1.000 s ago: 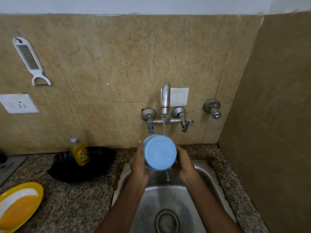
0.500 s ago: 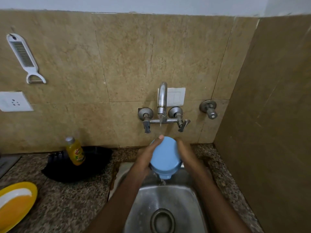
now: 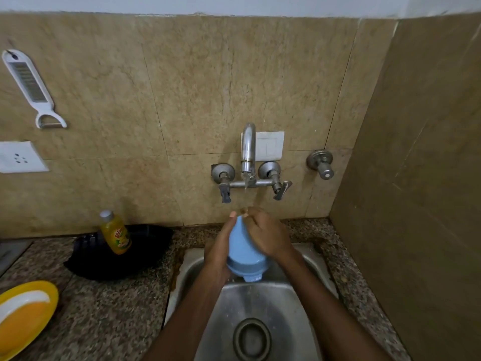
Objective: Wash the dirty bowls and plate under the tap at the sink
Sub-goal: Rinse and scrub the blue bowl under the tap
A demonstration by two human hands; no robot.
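Note:
A light blue bowl (image 3: 243,252) is held on edge over the steel sink (image 3: 260,306), its base turned down toward me. My left hand (image 3: 220,252) grips its left side, thumb up at the rim. My right hand (image 3: 266,234) lies over the bowl's right side with fingers curled over the top rim. A thin stream of water runs from the tap (image 3: 247,155) onto the fingers and rim. The bowl's inside is hidden. A yellow plate (image 3: 24,315) lies at the left edge of the counter.
A yellow dish-soap bottle (image 3: 115,234) stands in a black tray (image 3: 119,254) left of the sink. The granite counter (image 3: 109,316) runs along both sides. A wall closes in on the right. A white peeler (image 3: 30,88) and a socket (image 3: 19,157) hang on the tiled wall.
The bowl has turned from base-up facing me to on edge with its base down. My right hand moved from the bowl's side over its top rim.

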